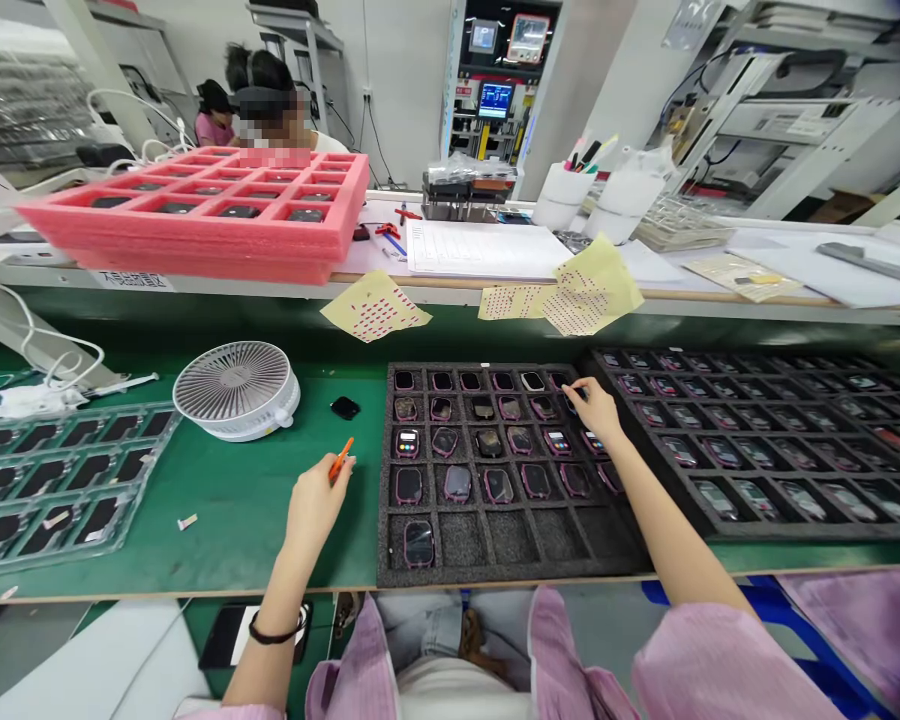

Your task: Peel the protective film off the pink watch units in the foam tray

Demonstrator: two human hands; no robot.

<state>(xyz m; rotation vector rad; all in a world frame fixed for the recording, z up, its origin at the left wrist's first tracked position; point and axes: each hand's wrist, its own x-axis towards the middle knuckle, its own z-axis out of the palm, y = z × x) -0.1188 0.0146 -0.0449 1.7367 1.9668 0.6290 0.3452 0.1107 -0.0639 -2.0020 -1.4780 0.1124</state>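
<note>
Small orange tool (340, 459), pink-rimmed smartwatches (457, 484) in black foam tray (511, 540)

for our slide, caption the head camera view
Right hand reaching into a black foam tray of smartwatches, left hand pinching an orange tool

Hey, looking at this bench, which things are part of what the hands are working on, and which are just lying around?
In use: left hand holding a small orange tool; right hand at the pink-framed smartwatches in a black foam tray.

Lying about: desk fan, clear plastic tray, pink foam tray, yellow sticker sheets.
</note>
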